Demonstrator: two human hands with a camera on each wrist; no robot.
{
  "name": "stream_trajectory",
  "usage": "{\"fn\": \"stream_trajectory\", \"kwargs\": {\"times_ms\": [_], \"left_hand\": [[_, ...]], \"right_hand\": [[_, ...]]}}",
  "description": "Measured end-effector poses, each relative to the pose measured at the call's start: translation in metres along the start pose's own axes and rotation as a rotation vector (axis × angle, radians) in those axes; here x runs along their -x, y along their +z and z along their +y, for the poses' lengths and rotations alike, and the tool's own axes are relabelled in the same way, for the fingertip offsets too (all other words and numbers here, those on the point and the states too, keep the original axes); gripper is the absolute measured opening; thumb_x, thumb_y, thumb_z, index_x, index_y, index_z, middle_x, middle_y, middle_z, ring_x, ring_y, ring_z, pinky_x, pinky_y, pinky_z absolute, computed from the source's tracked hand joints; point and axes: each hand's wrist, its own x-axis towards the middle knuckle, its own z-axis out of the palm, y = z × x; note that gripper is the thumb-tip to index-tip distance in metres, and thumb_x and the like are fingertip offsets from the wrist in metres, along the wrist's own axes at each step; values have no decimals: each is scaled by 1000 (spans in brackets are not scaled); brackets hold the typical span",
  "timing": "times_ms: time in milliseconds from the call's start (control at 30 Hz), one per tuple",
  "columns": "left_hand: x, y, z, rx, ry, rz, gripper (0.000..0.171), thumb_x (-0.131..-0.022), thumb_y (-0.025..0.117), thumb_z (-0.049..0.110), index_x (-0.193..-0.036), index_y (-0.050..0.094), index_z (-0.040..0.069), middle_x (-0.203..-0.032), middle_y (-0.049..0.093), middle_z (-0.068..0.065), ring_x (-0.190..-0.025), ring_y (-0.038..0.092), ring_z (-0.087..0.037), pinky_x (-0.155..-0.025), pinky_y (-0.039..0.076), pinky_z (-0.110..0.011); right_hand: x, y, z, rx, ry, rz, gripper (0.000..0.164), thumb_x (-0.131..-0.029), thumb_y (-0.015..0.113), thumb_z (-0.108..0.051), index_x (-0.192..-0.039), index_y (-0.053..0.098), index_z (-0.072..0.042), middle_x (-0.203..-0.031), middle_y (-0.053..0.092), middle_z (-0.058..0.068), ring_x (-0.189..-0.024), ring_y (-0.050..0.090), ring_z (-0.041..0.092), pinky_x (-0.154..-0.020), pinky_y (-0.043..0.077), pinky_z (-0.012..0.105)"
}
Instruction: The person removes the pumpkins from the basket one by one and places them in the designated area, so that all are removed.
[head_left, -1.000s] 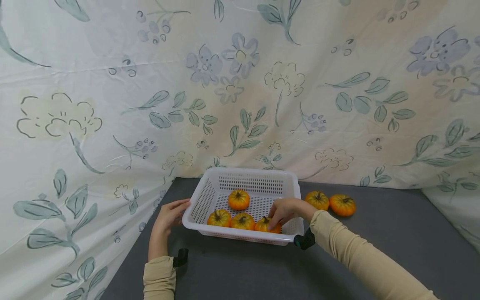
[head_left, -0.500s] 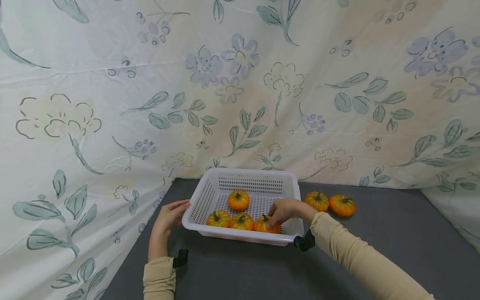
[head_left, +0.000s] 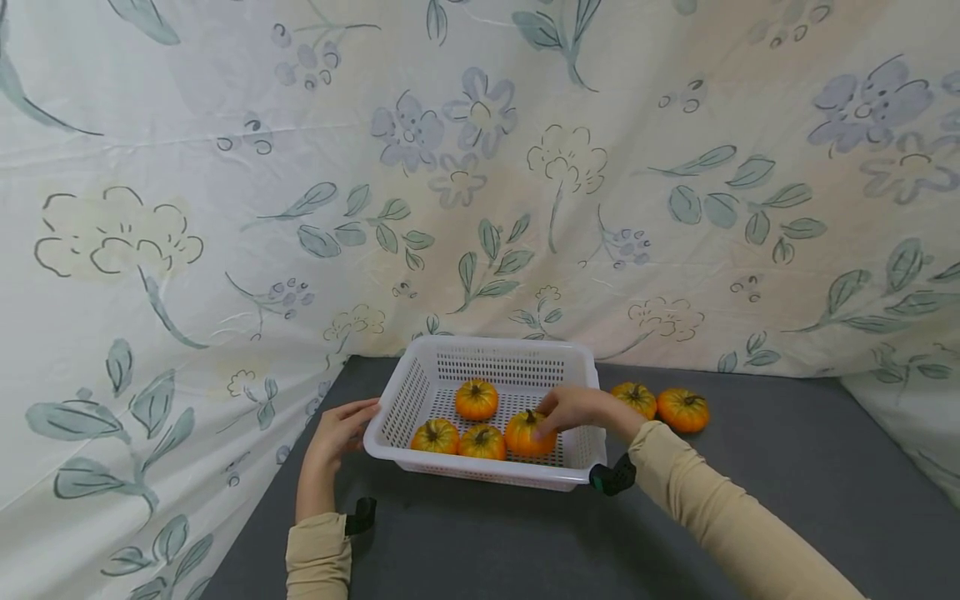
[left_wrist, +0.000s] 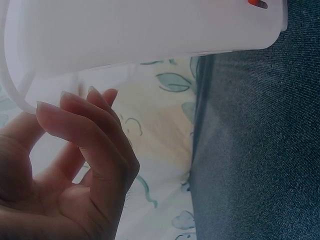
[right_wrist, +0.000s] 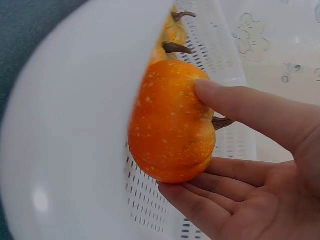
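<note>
A white slotted plastic basket [head_left: 480, 473] holds several small orange pumpkins. My right hand [head_left: 573, 408] grips one pumpkin [head_left: 529, 435] near the basket's right front corner. In the right wrist view, the thumb presses this pumpkin [right_wrist: 172, 122] near its stem, and the fingers support its other side. Two more pumpkins, one [head_left: 434, 436] and another [head_left: 482, 442], lie along the front wall to its left. Behind them sits a single pumpkin [head_left: 476, 400]. My left hand [head_left: 341, 429] holds the basket's left rim, its curled fingertips [left_wrist: 47, 110] right at the edge in the left wrist view.
Outside the basket on the right, two pumpkins, one [head_left: 636, 398] partly behind my right wrist and one [head_left: 683, 410] beside it, rest on the dark grey table [head_left: 480, 542]. A floral cloth [head_left: 480, 208] hangs close behind the basket and along the left side.
My right hand has raised the gripped pumpkin slightly up and away from the front wall, parting it from its neighbour. My left hand and the basket stay in place.
</note>
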Motion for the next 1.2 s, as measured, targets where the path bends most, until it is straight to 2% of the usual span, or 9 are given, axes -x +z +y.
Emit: {"fn": "stream_trajectory", "kwargs": {"times_ms": [200, 567, 733, 900, 1200], "left_hand": [[-1, 0, 0, -3, -2, -6, 53, -90, 68, 39, -132, 61, 7, -125, 65, -14, -82, 65, -10, -67, 51, -28], [0, 1, -2, -3, -8, -2, 53, -90, 68, 39, -132, 61, 7, -128, 63, -17, -84, 66, -11, -68, 52, -29], [0, 1, -2, 0, -8, 0, 54, -90, 69, 40, -132, 61, 7, -127, 64, -16, -84, 65, -11, -68, 51, -28], [0, 1, -1, 3, -11, 3, 54, -90, 69, 39, -132, 61, 7, -127, 63, -16, -83, 65, -10, -68, 50, -28], [1, 1, 0, -13, 6, 9, 52, -92, 67, 38, -132, 61, 7, -126, 64, -16, -82, 65, -10, -69, 51, -29]], "right_hand": [[2, -5, 1, -25, -17, 45, 64, -79, 80, -30, -130, 59, 3, -124, 66, 16, -103, 67, 23, -94, 52, 44], [14, -15, 2, -67, -50, 110, 70, -82, 77, -37, -137, 55, -1, -137, 57, 20, -121, 57, 32, -104, 43, 52], [20, -22, 5, -120, -79, 124, 70, -85, 75, -35, -140, 50, 0, -141, 53, 21, -126, 54, 34, -106, 41, 53], [25, -30, 11, -173, -64, 147, 76, -84, 74, -38, -143, 45, 0, -144, 51, 21, -131, 50, 36, -108, 38, 55], [33, -45, 25, -199, -60, 212, 80, -85, 73, -41, -147, 40, -1, -149, 42, 25, -136, 43, 40, -110, 36, 55]]}}
